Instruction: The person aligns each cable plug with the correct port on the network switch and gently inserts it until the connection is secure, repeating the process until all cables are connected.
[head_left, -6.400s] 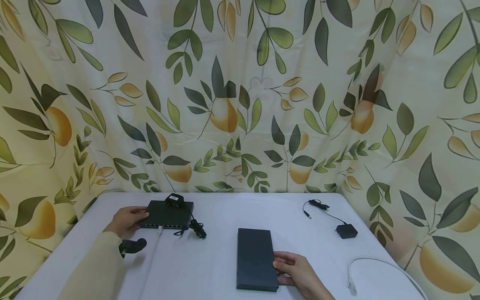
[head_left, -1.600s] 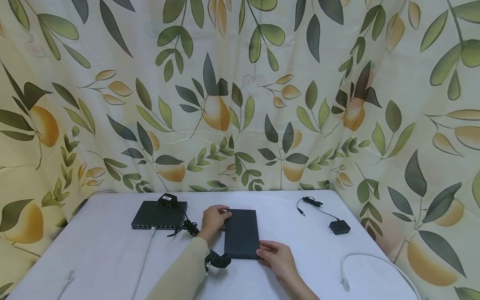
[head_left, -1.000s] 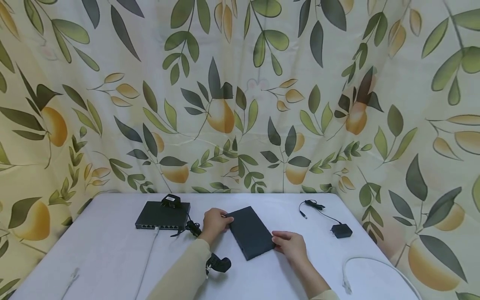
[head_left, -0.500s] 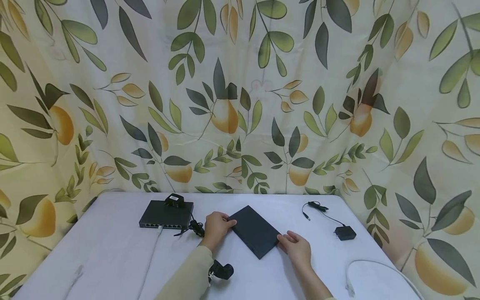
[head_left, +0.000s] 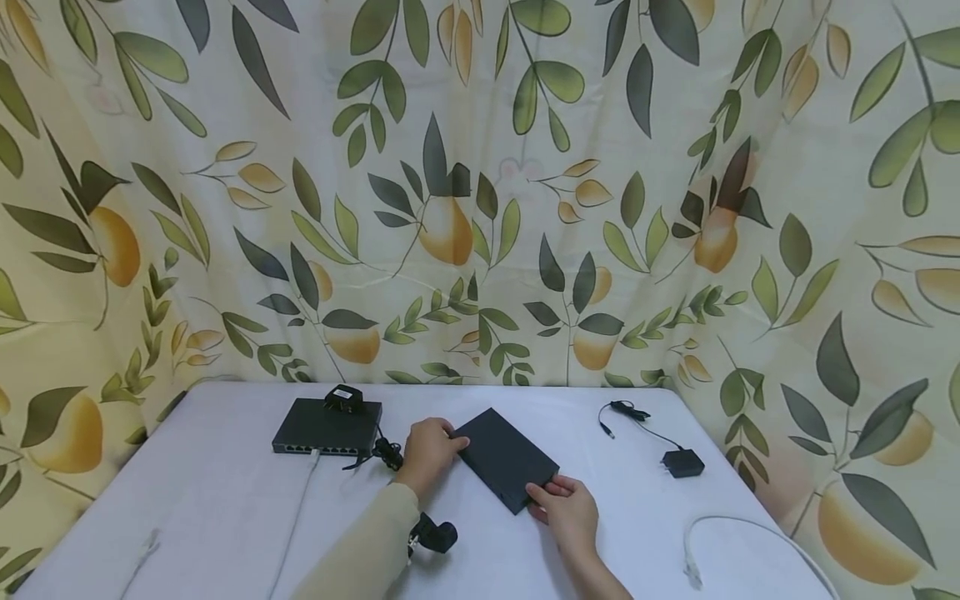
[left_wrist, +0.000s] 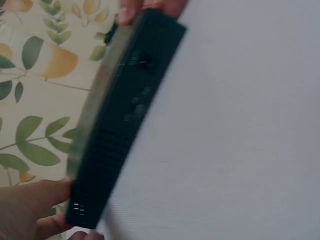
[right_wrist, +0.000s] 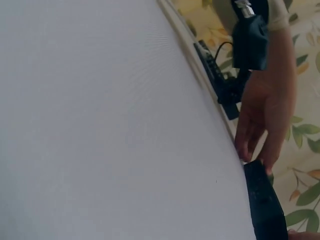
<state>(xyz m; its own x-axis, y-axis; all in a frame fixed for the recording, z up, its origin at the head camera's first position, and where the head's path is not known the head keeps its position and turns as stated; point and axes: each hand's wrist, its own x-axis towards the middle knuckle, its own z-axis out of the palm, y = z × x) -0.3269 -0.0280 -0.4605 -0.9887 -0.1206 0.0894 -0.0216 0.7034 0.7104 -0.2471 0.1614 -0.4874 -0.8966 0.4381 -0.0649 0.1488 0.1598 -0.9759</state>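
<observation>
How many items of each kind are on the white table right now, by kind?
Flat black rectangular boxes: 2, the held box between left hand and right hand, and the ported box.
Black power adapters: 2.
White cables: 2.
Total: 6.

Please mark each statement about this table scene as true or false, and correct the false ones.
1. Both hands hold the flat black rectangular box. True: the left hand is at its far corner, the right hand at its near corner.
2. The box lies square to the table edge. False: it is turned diagonally.
3. A white cable lies at the right on the white table. True.
4. The black network switch has nothing on top. False: a small black adapter sits on it.
5. The small black plug lies left of the box. False: it lies to the right.
</observation>
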